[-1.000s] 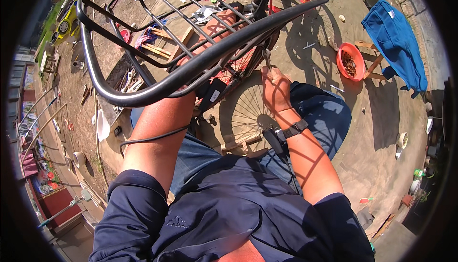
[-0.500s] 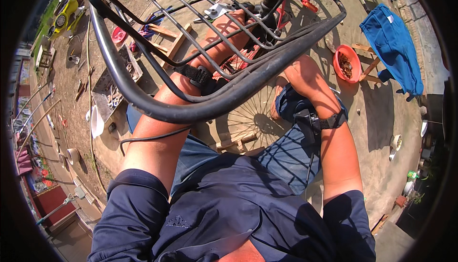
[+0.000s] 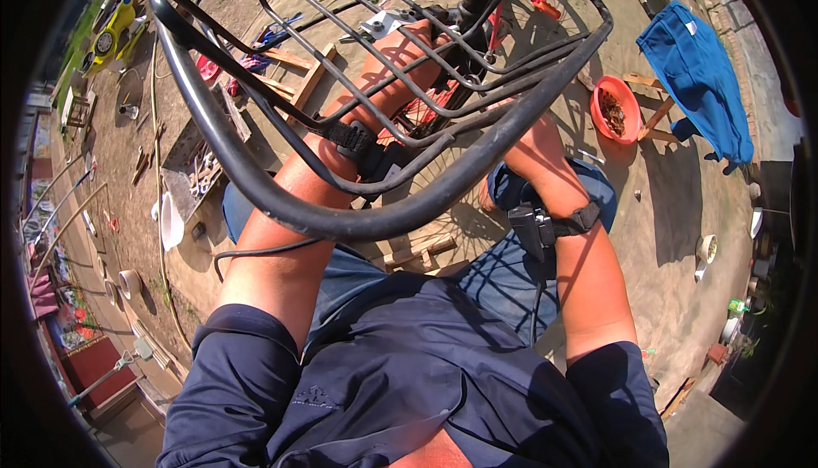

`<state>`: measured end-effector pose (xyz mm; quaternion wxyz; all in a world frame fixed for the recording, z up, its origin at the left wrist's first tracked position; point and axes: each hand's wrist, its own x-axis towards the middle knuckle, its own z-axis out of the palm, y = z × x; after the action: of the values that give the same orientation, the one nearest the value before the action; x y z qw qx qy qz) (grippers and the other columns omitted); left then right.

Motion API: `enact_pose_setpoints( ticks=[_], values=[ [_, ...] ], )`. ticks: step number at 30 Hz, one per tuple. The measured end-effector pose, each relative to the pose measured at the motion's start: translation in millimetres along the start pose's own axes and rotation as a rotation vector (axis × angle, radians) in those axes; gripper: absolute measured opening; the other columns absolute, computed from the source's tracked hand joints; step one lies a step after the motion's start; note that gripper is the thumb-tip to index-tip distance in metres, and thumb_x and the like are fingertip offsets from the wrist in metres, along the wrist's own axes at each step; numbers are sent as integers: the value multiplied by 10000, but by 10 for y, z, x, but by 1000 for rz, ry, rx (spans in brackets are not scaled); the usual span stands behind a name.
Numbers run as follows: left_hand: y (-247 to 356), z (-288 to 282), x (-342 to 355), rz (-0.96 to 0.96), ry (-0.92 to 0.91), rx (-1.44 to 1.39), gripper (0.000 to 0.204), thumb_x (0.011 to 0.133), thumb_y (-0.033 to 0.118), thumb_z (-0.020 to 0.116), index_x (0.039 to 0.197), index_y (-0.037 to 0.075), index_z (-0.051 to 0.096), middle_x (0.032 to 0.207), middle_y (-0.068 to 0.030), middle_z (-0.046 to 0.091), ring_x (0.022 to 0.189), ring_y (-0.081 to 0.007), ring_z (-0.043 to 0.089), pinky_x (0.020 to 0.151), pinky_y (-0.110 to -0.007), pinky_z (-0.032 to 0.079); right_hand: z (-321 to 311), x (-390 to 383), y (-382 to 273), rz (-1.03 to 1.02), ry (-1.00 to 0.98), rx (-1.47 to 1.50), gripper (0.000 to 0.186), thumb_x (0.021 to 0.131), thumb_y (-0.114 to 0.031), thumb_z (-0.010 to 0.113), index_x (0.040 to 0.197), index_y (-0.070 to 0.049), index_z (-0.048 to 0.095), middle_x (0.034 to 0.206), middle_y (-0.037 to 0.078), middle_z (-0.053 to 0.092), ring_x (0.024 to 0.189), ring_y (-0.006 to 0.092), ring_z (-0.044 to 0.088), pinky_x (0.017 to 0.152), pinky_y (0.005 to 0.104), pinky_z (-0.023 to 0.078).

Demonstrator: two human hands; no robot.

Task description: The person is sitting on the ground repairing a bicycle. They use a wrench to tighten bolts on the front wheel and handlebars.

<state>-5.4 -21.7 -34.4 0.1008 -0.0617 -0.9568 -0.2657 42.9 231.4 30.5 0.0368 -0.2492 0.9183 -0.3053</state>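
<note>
A black wire bicycle basket (image 3: 341,223) fills the upper middle, above my forearms. Through its bars my left hand (image 3: 416,45) shows against dark parts by the bicycle's black frame (image 3: 479,0); its visible fingers are curled in, and what they hold is hidden. My right hand (image 3: 535,146) reaches up under the basket's right side, its fingers covered by the rim. Between the hands, red bicycle parts (image 3: 419,115) show below the basket. Both wrists wear black straps, the right one with a small black box (image 3: 533,228).
On the right stand an orange-red bowl (image 3: 615,110) with brown bits and a wooden stool with blue cloth (image 3: 694,76) over it. To the left lie a tray of tools (image 3: 198,166), wooden pieces (image 3: 313,80) and a yellow toy car (image 3: 109,38). Wood blocks (image 3: 422,251) lie between my legs.
The basket has shifted slightly to the left, its near rim a little lower. My right hand and its wrist box have moved a bit left. My left hand stays almost in place.
</note>
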Motion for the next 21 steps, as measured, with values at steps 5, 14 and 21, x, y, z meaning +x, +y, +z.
enact_pose_setpoints(
  ticks=[5, 14, 21],
  values=[
    [68, 4, 20, 6, -11, -4, 191, 903, 180, 593, 978, 5, 608, 789, -164, 621, 769, -312, 629, 674, -389, 505, 99, -22, 28, -36, 82, 33, 247, 944, -230, 478, 901, -42, 632, 869, 211, 637, 841, 426, 591, 729, 476, 468],
    [135, -46, 32, 7, -22, -7, 202, 902, 187, 596, 977, 1, 609, 788, -171, 623, 768, -318, 631, 670, -394, 506, 396, -59, 264, -140, 171, 58, 251, 948, -202, 452, 871, -42, 630, 826, 199, 639, 804, 407, 606, 686, 468, 486],
    [184, -109, 31, 3, -29, 1, 210, 902, 193, 599, 977, -3, 610, 786, -176, 625, 766, -323, 633, 667, -398, 507, 712, -57, 468, -196, 245, -6, 254, 962, -226, 462, 876, -48, 621, 851, 191, 651, 798, 405, 608, 697, 451, 496]
  ],
)
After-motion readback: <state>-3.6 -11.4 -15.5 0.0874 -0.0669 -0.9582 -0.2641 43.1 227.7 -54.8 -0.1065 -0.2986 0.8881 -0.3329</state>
